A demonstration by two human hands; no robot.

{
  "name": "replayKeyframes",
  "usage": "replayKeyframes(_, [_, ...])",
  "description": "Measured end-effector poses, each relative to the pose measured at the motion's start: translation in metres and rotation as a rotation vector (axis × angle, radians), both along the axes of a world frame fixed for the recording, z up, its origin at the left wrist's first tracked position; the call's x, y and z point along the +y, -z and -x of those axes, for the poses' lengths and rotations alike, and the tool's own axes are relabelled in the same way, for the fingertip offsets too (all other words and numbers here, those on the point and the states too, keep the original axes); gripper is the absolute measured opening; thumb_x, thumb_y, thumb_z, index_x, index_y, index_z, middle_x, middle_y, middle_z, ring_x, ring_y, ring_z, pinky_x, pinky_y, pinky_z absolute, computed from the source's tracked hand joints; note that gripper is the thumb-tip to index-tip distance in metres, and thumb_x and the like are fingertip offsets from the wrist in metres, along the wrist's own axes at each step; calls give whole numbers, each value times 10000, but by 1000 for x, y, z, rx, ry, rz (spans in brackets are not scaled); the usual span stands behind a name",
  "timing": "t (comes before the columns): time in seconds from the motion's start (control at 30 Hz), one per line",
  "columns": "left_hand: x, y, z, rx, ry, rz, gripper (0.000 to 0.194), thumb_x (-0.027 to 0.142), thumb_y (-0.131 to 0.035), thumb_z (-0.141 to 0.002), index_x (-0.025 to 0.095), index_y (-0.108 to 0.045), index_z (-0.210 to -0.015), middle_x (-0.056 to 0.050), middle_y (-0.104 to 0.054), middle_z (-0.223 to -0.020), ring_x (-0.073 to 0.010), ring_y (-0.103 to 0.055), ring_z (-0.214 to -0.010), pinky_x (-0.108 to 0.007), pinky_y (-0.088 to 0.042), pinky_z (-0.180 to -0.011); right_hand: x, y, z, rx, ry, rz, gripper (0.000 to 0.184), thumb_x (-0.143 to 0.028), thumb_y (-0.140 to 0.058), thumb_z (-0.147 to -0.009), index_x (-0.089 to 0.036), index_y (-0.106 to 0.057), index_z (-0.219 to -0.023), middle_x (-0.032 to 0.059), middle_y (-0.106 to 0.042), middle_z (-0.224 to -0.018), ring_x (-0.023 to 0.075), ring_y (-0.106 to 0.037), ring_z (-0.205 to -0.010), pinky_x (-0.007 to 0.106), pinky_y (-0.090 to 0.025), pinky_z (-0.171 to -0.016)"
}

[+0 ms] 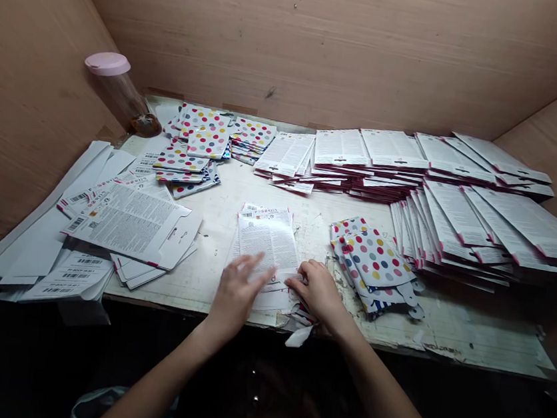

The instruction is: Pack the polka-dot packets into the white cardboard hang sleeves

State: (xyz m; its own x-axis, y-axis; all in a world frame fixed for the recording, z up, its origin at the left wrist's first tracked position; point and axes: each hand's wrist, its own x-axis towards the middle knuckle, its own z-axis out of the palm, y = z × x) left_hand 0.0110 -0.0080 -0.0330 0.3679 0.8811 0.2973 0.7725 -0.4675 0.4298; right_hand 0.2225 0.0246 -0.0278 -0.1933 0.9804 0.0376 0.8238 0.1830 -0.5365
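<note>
A small pile of flat printed cards, white side up with small text, lies at the front middle of the table. My left hand rests flat on its near end with the fingers spread. My right hand is beside it, fingers curled and pinching the lower right corner of the top card. A polka-dot stack lies just right of my right hand.
Large fanned stacks of white printed cards fill the right and back. More dotted cards sit at the back left, and white cards with barcodes at the left. A pink-lidded jar stands in the left corner. Wooden walls enclose the worn table.
</note>
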Motion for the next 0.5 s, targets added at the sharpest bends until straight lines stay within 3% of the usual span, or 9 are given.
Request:
replayKeyframes(0.07, [-3, 0, -2, 90, 243, -8, 491, 77, -445, -908, 260, -496, -1361, -59, -527, -1422, -259, -398, -1372, -496, -395, -1086, 4, -2, 0, -32, 37, 21, 267, -295, -722, -781, -213, -496, -665, 9, -571, -703, 193, -537, -714, 288, -390, -636])
replayKeyframes(0.13, [-4, -4, 0, 173, 397, 32, 564, 83, -432, -896, 198, -381, -1447, -68, -435, -1495, -247, -289, -1435, -492, -339, -1135, 4, -8, -1, -55, 71, 32, 276, -293, -715, -779, -214, -487, -645, 13, -570, -680, 196, -535, -682, 292, -382, -616])
replayKeyframes(0.23, [-6, -12, 11, 212, 447, 115, 642, 303, -532, -905, 168, -297, -1487, -97, -361, -1528, -270, -258, -1439, -497, -335, -1139, -14, -26, -10, -50, 48, 24, 243, -227, -681, -800, -210, -502, -637, 16, -596, -689, 183, -559, -669, 280, -403, -610])
replayKeyframes(0.3, [-12, -10, 21, 199, 499, 69, 786, 468, -617, -844, 150, -297, -1487, -133, -386, -1506, -283, -332, -1406, -476, -389, -1108, -37, -36, -23, -42, -50, 6, 154, -196, -647, -820, -220, -559, -697, 3, -627, -697, 164, -583, -642, 258, -429, -587])
replayKeyframes(0.33, [-17, -6, 27, 194, 517, 6, 796, 459, -636, -832, 130, -310, -1480, -146, -417, -1484, -273, -379, -1382, -442, -420, -1090, -50, -38, -31, -57, -121, -11, 84, -193, -634, -826, -238, -598, -765, -2, -647, -706, 163, -597, -627, 254, -443, -570])
replayKeyframes(0.43, [-31, 11, 41, 160, 583, -415, 394, 140, -514, -913, 145, -563, -1304, -68, -666, -1243, -190, -560, -1239, -326, -461, -1063, -79, -35, -55, -250, -238, -219, 187, -216, -720, -723, -305, -652, -873, 10, -690, -735, 236, -646, -670, 312, -493, -553])
replayKeyframes(0.5, [-32, 12, 49, 137, 555, -630, 278, 133, -469, -945, 185, -688, -1109, 0, -740, -1087, -138, -674, -1063, -241, -500, -1008, -83, -30, -64, -291, -268, -370, 237, -252, -750, -710, -317, -661, -920, 17, -700, -758, 254, -656, -698, 335, -525, -559])
